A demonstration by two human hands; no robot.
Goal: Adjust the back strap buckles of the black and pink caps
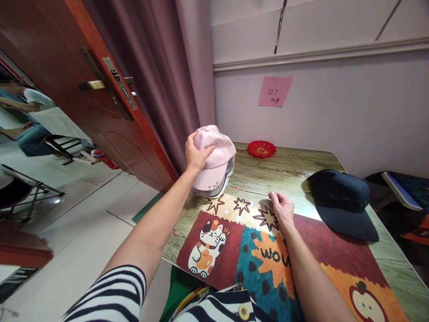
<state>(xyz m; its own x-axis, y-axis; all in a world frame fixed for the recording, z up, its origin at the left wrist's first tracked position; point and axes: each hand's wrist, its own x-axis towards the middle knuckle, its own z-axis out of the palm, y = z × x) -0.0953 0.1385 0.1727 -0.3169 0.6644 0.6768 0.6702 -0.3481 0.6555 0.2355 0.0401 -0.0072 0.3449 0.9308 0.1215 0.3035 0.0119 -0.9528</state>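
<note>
A pink baseball cap sits on top of a small stack of caps at the table's left back, with small metal rings on its brim. Under its brim show the edges of a grey cap and a whitish one. My left hand is closed on the crown of the pink cap, thumb across its front. Above the patterned mat, my right hand has its fingers curled in, with nothing visible in them. To its right lies a black baseball cap, brim toward me.
A red scalloped dish stands at the back of the wooden table. A pink paper note is on the wall. Left are a curtain, an open door and a seated person.
</note>
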